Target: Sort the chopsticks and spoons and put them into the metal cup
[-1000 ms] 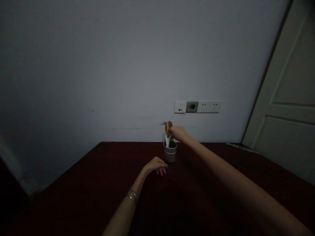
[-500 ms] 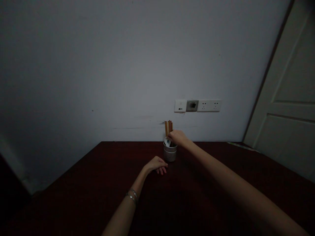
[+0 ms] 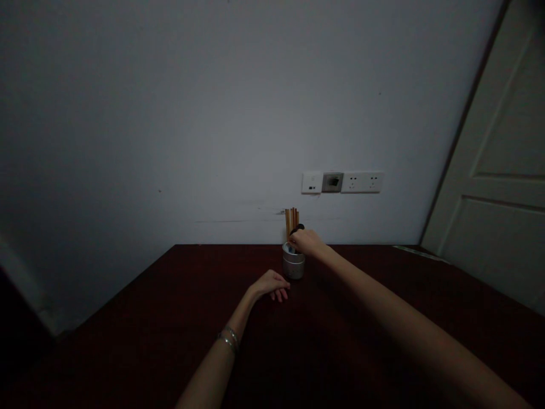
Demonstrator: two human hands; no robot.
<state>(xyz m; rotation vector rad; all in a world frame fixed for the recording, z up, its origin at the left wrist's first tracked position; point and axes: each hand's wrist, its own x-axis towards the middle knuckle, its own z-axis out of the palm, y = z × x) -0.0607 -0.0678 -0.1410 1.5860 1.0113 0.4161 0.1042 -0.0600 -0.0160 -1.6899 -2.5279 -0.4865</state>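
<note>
A round grey metal holder (image 3: pixel 293 268) stands on the dark red table (image 3: pixel 179 284), with several wooden chopsticks (image 3: pixel 292 218) upright in it. My right hand (image 3: pixel 307 242) is at the rim, its fingers closed on a white spoon with a blue mark (image 3: pixel 290 248), which sits low inside the holder. Behind my knuckles shows a dark rounded piece (image 3: pixel 300 226) that I cannot identify. My left hand (image 3: pixel 271 283) rests on the table just left of the holder's base, apart from it, with fingers loosely spread and nothing in them. Bracelets circle that wrist.
A pale wall (image 3: pixel 213 142) rises behind the table's far edge. White sockets (image 3: pixel 363 182) and a grey wall plate (image 3: pixel 332 182) are mounted above the holder, to the right. A panelled door (image 3: pixel 502 187) is at the right, near a thin strip (image 3: pixel 419 253) on the table.
My right hand has moved slightly down, and the spoon has sunk deeper into the holder. The dark rounded piece behind my knuckles now shows. My left hand is still.
</note>
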